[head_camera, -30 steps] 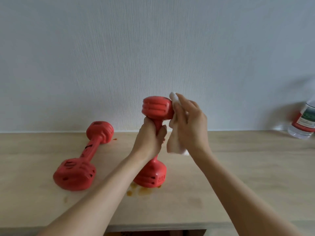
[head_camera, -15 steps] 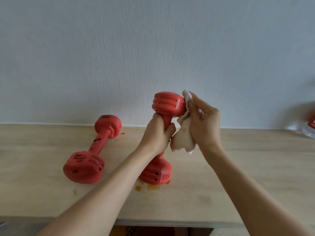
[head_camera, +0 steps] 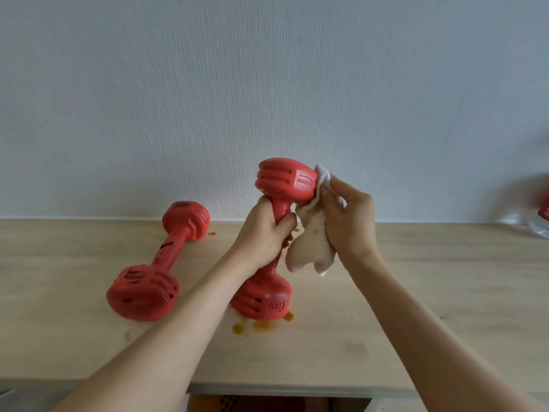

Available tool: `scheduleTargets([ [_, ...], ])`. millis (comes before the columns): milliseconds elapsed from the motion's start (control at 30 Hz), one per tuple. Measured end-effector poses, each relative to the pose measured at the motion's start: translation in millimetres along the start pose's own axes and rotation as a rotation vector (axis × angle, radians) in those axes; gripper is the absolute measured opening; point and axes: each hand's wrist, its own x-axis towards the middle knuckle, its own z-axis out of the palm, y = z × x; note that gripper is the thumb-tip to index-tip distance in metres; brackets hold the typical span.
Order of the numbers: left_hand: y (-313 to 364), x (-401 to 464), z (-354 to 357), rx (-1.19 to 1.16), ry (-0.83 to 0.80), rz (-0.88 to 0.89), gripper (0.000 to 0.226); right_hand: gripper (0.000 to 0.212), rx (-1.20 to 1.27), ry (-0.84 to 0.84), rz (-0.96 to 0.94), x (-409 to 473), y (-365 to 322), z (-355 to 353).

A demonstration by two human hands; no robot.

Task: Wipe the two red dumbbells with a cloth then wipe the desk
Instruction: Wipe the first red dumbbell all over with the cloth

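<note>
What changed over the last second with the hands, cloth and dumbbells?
The right hand slid the cloth from the front of the upright dumbbell's top head round to its right side. The left hand kept its hold on the handle, base on the desk. The other dumbbell stayed lying flat.

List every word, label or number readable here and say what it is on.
"KUNWU", roughly, raised and hard to make out: top head of the upright dumbbell.
Raised mark, seemingly upside down, unreadable: its bottom head.
Dark marks, not legible: lying dumbbell.
Label too blurred: bottle at right edge.
</note>
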Motion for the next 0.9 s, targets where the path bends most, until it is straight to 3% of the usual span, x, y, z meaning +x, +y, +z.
scheduleTargets([
  [100,-2,2,0,-0.008,0.020,-0.026,0.011,0.019,-0.069,0.053,-0.114,-9,-5,2],
  [233,-2,2,-5,-0.028,0.067,-0.053,0.007,0.023,-0.202,0.003,-0.320,-22,-12,10],
  [433,-3,-2,-4,-0.054,0.026,-0.045,0.014,0.025,-0.227,0.039,-0.158,-10,5,-1],
  [500,-2,-2,-6,-0.054,0.027,-0.055,0.013,0.023,-0.221,0.033,-0.217,-13,-1,0],
  [633,-1,-1,-11,-0.067,0.054,-0.070,0.011,0.050,-0.284,-0.025,-0.388,-18,-22,2],
  [900,-1,-2,-4,-0.056,0.025,-0.068,0.014,0.053,-0.298,0.009,-0.259,-11,-15,-11],
])
